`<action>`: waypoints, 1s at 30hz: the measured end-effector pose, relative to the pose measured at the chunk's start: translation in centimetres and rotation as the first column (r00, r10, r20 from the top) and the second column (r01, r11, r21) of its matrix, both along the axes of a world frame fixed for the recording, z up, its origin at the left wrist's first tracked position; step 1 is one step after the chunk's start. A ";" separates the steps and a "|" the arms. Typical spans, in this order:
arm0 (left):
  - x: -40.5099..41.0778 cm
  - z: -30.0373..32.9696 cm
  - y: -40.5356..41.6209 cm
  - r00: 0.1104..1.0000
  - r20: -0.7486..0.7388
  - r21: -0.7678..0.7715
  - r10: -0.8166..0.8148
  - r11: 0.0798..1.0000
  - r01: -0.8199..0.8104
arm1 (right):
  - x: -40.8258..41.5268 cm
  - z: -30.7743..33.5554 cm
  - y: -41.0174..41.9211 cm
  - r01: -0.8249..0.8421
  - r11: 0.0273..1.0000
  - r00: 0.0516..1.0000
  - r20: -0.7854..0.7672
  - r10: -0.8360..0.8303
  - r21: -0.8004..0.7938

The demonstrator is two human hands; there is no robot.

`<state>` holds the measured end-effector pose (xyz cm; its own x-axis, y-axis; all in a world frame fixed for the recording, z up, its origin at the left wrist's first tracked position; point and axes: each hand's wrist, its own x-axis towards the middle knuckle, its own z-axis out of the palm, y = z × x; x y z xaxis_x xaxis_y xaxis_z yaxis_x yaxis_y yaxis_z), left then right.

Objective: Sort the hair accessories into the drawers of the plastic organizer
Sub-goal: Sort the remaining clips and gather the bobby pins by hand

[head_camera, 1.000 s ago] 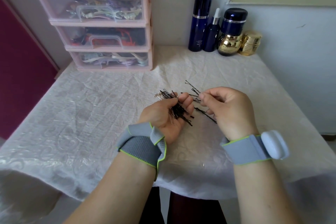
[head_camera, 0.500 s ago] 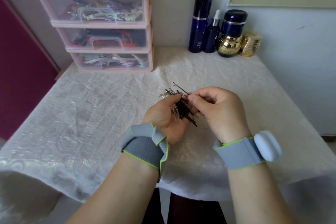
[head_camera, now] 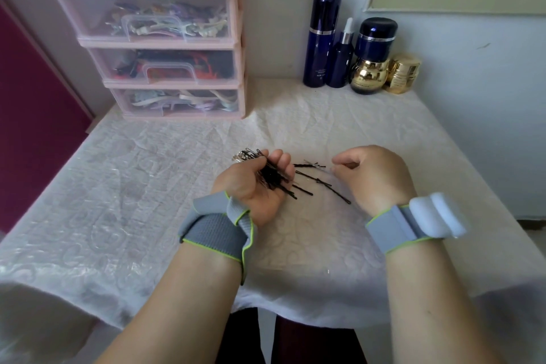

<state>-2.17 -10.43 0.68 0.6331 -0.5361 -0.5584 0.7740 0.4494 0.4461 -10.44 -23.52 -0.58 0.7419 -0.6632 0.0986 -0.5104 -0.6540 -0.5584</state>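
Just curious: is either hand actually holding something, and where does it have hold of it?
The left hand grips a bundle of black bobby pins around its middle. The right hand reaches for loose pins; a grip cannot be told.

We see a table (head_camera: 147, 201) under a creased white cloth. On it stand a pink drawer organizer (head_camera: 174, 38) at the back left, dark blue bottles (head_camera: 322, 38) and gold jars (head_camera: 403, 72) at the back, and loose black bobby pins (head_camera: 325, 183) in the middle.

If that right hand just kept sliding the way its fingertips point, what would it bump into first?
Probably the loose bobby pins on the tablecloth, then the left hand holding the bundle of pins; depth is hard to judge for the right hand.
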 end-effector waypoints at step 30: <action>0.1 0.5 0.3 0.999 0.043 0.045 0.028 0.999 -0.030 | 2.8 0.8 0.6 -0.104 0.990 0.971 -0.226 0.081 -0.091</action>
<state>-2.03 -10.14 1.20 0.6717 -0.4916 -0.5542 0.7409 0.4495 0.4991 -7.64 -22.94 0.26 0.8104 -0.5858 -0.0117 -0.5486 -0.7516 -0.3664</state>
